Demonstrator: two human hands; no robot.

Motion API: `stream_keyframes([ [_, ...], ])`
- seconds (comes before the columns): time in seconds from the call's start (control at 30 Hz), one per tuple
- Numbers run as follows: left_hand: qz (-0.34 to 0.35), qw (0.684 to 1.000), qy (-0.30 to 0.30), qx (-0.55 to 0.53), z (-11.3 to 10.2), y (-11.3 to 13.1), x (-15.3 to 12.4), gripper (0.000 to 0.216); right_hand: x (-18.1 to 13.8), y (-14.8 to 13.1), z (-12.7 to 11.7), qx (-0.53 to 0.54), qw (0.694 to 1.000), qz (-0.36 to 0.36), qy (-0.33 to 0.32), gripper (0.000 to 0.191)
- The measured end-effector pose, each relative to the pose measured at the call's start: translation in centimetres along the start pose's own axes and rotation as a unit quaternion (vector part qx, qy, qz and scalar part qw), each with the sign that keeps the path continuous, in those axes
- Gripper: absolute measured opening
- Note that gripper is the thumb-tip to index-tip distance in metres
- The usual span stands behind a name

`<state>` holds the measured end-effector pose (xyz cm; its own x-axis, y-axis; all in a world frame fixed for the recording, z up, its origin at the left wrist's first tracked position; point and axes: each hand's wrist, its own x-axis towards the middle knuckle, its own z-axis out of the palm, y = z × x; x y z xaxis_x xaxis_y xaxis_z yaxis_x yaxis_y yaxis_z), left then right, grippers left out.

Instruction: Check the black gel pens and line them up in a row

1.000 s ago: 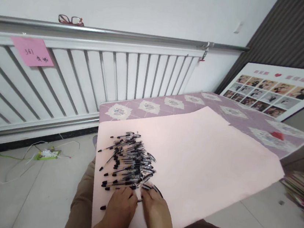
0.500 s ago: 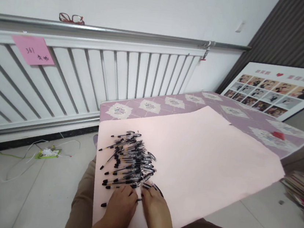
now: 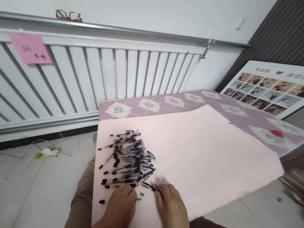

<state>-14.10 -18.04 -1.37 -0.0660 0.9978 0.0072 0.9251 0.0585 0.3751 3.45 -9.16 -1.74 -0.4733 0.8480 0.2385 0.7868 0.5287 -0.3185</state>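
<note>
My left hand (image 3: pixel 121 204) is closed on a slim pen. The pen's black end (image 3: pixel 101 201) sticks out on the left, and a thin clear tip (image 3: pixel 138 199) shows on the right. My right hand (image 3: pixel 168 204) has curled fingers over a dark, clear-edged pen piece (image 3: pixel 156 187). Its fingertips are blurred, and I cannot tell whether they grip that piece. Another pen piece (image 3: pixel 147 186) lies beside it, and a tiny clear part (image 3: pixel 142 194) sits between my hands. Beyond them spreads a pile of black and clear pens (image 3: pixel 131 159), mostly pointing left and right.
A pale pink sheet (image 3: pixel 205 150) covers much of the purple patterned tablecloth (image 3: pixel 166 110). A white radiator (image 3: pixel 130 74) and a pipe (image 3: pixel 139 33) with glasses (image 3: pixel 69 15) run behind. A framed photo board (image 3: pixel 268 87) leans at right; a power strip (image 3: pixel 47 153) lies on the floor.
My right hand has moved right, away from my left hand, uncovering the tiny clear part and the pen's tip. My left hand stays in place holding the pen.
</note>
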Motion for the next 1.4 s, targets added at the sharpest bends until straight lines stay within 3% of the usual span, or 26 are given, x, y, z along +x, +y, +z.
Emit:
stream_keyframes([
  [0.57, -0.021, 1.000, -0.002, -0.009, -0.6, -0.3, -0.1, 0.013, 0.5, -0.2, 0.5, -0.049, 0.999, 0.002, -0.019, 0.015],
  [0.77, -0.026, 1.000, -0.012, -0.002, -0.5, -0.3, 0.0, 0.013, 0.4, -0.4, 0.3, -0.039, 0.999, -0.003, 0.003, 0.013],
  [1.13, -0.024, 1.000, 0.010, -0.017, -0.4, -0.3, -0.2, 0.013, 0.2, -0.3, 0.4, -0.012, 1.000, 0.003, -0.015, 0.016],
  [1.27, -0.022, 0.998, 0.021, -0.062, -0.6, -0.4, -0.3, 0.015, -0.1, -0.3, 0.0, 0.042, 0.999, -0.006, 0.018, 0.017],
  [1.4, -0.009, 0.982, 0.066, -0.179, -2.1, -0.5, -0.2, 0.022, -0.3, -0.7, -0.6, 0.116, 0.993, 0.003, 0.032, 0.016],
])
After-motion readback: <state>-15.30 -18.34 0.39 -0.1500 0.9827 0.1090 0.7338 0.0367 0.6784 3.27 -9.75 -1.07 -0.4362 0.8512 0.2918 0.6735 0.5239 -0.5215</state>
